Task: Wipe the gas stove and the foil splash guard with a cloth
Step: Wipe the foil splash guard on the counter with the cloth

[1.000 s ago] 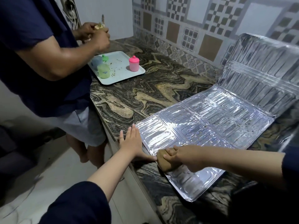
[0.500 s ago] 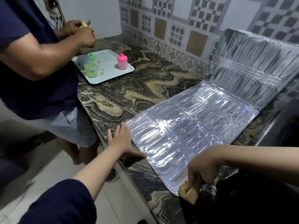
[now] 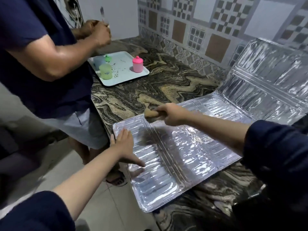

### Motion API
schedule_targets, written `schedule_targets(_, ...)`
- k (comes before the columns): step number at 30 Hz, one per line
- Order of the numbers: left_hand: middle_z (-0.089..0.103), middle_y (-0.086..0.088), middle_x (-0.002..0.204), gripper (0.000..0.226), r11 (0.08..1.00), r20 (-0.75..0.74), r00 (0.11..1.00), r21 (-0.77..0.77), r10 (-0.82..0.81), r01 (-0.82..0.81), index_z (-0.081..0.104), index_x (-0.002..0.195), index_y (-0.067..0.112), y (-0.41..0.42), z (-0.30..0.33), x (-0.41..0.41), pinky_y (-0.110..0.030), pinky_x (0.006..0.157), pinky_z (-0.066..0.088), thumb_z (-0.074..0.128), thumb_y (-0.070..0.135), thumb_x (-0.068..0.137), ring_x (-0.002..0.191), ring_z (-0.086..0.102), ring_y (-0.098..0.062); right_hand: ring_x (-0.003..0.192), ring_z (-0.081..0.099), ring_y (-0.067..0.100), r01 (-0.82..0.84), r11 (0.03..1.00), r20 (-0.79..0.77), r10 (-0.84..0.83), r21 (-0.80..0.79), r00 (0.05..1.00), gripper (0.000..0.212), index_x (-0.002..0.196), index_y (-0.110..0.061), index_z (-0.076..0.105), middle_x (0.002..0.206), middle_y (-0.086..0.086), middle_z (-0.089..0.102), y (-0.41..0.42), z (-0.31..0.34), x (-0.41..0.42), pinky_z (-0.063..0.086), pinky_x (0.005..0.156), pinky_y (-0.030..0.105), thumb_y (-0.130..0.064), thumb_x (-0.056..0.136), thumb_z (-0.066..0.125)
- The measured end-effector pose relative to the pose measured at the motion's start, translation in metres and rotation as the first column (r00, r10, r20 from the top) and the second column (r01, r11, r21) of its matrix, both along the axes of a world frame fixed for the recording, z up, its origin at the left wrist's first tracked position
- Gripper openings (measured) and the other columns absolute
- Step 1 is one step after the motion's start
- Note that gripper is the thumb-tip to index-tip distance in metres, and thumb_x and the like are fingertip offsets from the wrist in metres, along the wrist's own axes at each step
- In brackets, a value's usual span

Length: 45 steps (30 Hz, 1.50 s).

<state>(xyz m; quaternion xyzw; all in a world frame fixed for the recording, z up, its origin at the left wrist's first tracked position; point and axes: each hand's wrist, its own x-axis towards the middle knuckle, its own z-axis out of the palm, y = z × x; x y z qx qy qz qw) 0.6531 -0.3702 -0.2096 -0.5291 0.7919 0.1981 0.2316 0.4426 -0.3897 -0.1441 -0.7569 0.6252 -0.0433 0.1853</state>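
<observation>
Your right hand (image 3: 173,115) has swung from the near corner of the guard (image 3: 180,157), where it was half a second ago, up to the far left edge, fingers curled round the tan cloth (image 3: 150,113), which sits right at the rim where foil meets counter (image 3: 150,90). Your left hand (image 3: 124,145) has shifted onto the foil itself; it lies flat, fingers straight, thumb spread, pinning the near left panel. The stove is not in view. Watch the overhang: the guard's near corner juts past the counter edge, and a hard stroke toward you could slide or tip the sheet if your left hand lifts. Thin foil like this probably creases under pressure, and the cloth could catch on the rim. The sheet is shiny, embossed with rows of oblong ribs, folded into panels, its back section standing against the tiled wall (image 3: 216,27). The marbled counter looks smooth and hard.
</observation>
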Motion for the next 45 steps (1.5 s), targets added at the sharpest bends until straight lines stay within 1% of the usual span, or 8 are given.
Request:
schedule_targets(3, -0.037, -0.014, 0.151, 0.159, 1.000, -0.001, 1.000, 0.023, -0.014, 0.014, -0.022, 0.147, 0.003, 0.010, -0.014, -0.003, -0.052, 0.114, -0.012, 0.063, 0.088, 0.044, 0.141, -0.030, -0.031, 0.114, 0.058, 0.031, -0.076, 0.988, -0.086, 0.065, -0.138, 0.994, 0.072, 0.140, -0.026, 0.044, 0.129, 0.008, 0.061, -0.027, -0.031, 0.022, 0.053, 0.085, 0.037, -0.001, 0.073, 0.054)
schedule_targets(10, -0.033, -0.016, 0.153, 0.173, 0.999, -0.044, 0.999, -0.047, -0.028, 0.026, -0.023, 0.147, 0.002, 0.003, -0.025, 0.002, -0.049, 0.118, -0.010, 0.041, 0.097, 0.017, 0.143, -0.027, -0.032, 0.142, 0.023, 0.038, -0.272, 0.960, -0.450, 0.274, 0.072, 0.850, 0.086, 0.152, -0.019, 0.007, 0.160, 0.013, 0.008, -0.043, -0.081, 0.037, 0.038, 0.105, 0.046, 0.002, 0.082, 0.052)
schedule_targets(17, -0.027, -0.021, 0.154, 0.161, 0.998, 0.029, 0.999, -0.060, -0.034, 0.035, -0.021, 0.147, -0.002, 0.006, -0.019, 0.002, -0.044, 0.117, -0.009, 0.061, 0.089, 0.042, 0.145, -0.020, -0.036, 0.137, 0.035, 0.032, -0.424, 0.866, -0.459, 0.500, 0.265, 0.734, 0.089, 0.152, -0.023, 0.010, 0.160, 0.010, 0.014, 0.008, -0.062, 0.015, 0.040, 0.101, 0.037, -0.007, 0.080, 0.060)
schedule_targets(24, -0.025, -0.025, 0.154, 0.163, 0.999, 0.106, 0.993, -0.029, -0.041, 0.044, -0.020, 0.146, -0.006, 0.008, -0.012, -0.004, -0.045, 0.120, -0.006, 0.060, 0.091, 0.042, 0.144, -0.018, -0.038, 0.126, 0.048, 0.033, -0.430, 0.747, -0.356, 0.635, 0.507, 0.685, 0.085, 0.149, -0.035, 0.020, 0.158, 0.004, 0.024, 0.083, -0.042, -0.006, 0.042, 0.096, 0.033, -0.007, 0.078, 0.057)
schedule_targets(28, -0.026, -0.025, 0.153, 0.161, 0.999, 0.125, 0.991, -0.010, -0.035, 0.037, -0.020, 0.145, -0.007, 0.010, -0.008, -0.007, -0.043, 0.119, -0.007, 0.062, 0.089, 0.045, 0.144, -0.018, -0.039, 0.113, 0.055, 0.033, -0.431, 0.675, -0.247, 0.668, 0.599, 0.702, 0.074, 0.145, -0.030, 0.037, 0.138, 0.012, 0.052, 0.118, -0.021, -0.008, 0.035, 0.077, 0.026, -0.005, 0.079, 0.059)
schedule_targets(34, -0.028, -0.025, 0.152, 0.160, 1.000, 0.132, 0.991, 0.010, -0.026, 0.025, -0.022, 0.145, -0.006, 0.014, -0.006, -0.006, -0.043, 0.118, -0.009, 0.062, 0.088, 0.047, 0.143, -0.020, -0.039, 0.095, 0.059, 0.034, -0.391, 0.635, -0.189, 0.651, 0.667, 0.735, 0.068, 0.134, -0.027, 0.054, 0.108, 0.018, 0.067, 0.131, -0.018, -0.006, 0.036, 0.071, 0.025, -0.001, 0.071, 0.060)
schedule_targets(38, -0.028, -0.027, 0.151, 0.161, 1.000, 0.164, 0.986, 0.019, -0.009, 0.006, -0.023, 0.143, -0.008, 0.018, -0.003, -0.004, -0.045, 0.117, -0.009, 0.062, 0.088, 0.046, 0.143, -0.020, -0.041, 0.080, 0.059, 0.020, -0.263, 0.598, -0.092, 0.496, 0.757, 0.863, 0.052, 0.116, -0.021, 0.067, 0.095, 0.009, 0.071, 0.115, -0.013, -0.009, 0.049, 0.074, 0.034, 0.000, 0.070, 0.056)
schedule_targets(45, -0.039, -0.031, 0.142, 0.162, 0.986, 0.168, 0.979, 0.105, 0.112, -0.131, -0.033, 0.137, -0.007, 0.017, 0.000, -0.020, -0.055, 0.113, -0.013, 0.070, 0.081, 0.048, 0.135, -0.031, -0.049, 0.081, 0.055, 0.020, -0.100, 0.811, -0.134, 0.214, 0.576, 0.968, 0.046, 0.106, -0.014, 0.066, 0.083, 0.002, 0.061, 0.049, 0.029, -0.020, 0.046, 0.068, 0.030, 0.010, 0.075, 0.041)
